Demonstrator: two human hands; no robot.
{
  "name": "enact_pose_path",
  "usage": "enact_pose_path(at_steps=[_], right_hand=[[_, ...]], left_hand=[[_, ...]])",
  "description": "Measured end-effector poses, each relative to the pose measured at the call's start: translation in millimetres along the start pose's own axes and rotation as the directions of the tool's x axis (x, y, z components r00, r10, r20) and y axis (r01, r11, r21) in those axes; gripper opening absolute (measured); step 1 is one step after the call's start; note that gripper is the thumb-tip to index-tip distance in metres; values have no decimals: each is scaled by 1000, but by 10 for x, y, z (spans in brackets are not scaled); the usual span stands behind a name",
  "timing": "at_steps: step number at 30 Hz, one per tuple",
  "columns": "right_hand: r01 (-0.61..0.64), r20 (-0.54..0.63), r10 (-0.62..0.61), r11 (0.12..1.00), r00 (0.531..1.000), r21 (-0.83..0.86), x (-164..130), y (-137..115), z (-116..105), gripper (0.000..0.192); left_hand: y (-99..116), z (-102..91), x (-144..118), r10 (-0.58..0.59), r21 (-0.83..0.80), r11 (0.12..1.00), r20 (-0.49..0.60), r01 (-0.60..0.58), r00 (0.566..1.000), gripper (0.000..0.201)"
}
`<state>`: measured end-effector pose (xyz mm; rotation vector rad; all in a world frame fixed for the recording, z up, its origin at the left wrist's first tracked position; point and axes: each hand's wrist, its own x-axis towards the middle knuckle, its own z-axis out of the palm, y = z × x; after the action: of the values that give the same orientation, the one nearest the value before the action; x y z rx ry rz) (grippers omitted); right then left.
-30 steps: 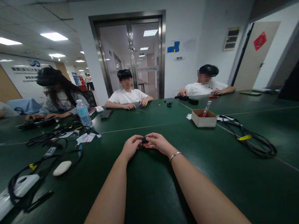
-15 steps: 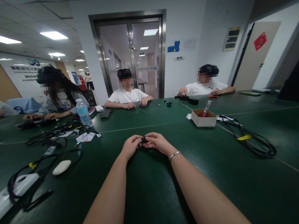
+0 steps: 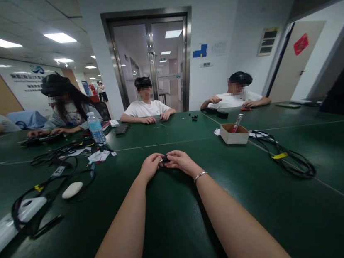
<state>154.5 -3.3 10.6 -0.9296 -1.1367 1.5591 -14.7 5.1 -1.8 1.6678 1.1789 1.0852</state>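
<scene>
Both my hands meet over the green table [image 3: 176, 212], pinching a small black object [image 3: 165, 159] between them. My left hand [image 3: 150, 167] grips its left side with thumb and fingers. On the other side my right hand [image 3: 181, 162], with a silver bracelet at the wrist, has its fingers closed on the same piece. Most of the object is covered by my fingertips, so its kind cannot be made out.
Left of me lie black cables [image 3: 66, 167], a white mouse [image 3: 72, 190], a white power strip [image 3: 28, 211] and a water bottle [image 3: 96, 129]. To the right are a small open box [image 3: 235, 137] and a coiled cable [image 3: 289, 162]. Several people sit around the table.
My hands stay in nearly the same place, still on the small black object, which shows slightly more. The person at the right has lifted a hand from the black items.
</scene>
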Motion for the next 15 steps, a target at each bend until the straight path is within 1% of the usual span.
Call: enact_pose_path(at_steps=[4, 10, 15], right_hand=[[-2, 5, 2, 1000, 1000, -3, -7, -7, 7, 11], [2, 9, -2, 1000, 1000, -9, 8, 6, 4, 10], [4, 17, -4, 1000, 1000, -16, 17, 16, -12, 10]], left_hand=[[0, 2, -1, -2, 6, 1000, -11, 2, 1000, 30], [21, 2, -12, -6, 9, 1000, 5, 6, 1000, 31], [60, 11, -30, -8, -21, 1000, 4, 8, 1000, 28]])
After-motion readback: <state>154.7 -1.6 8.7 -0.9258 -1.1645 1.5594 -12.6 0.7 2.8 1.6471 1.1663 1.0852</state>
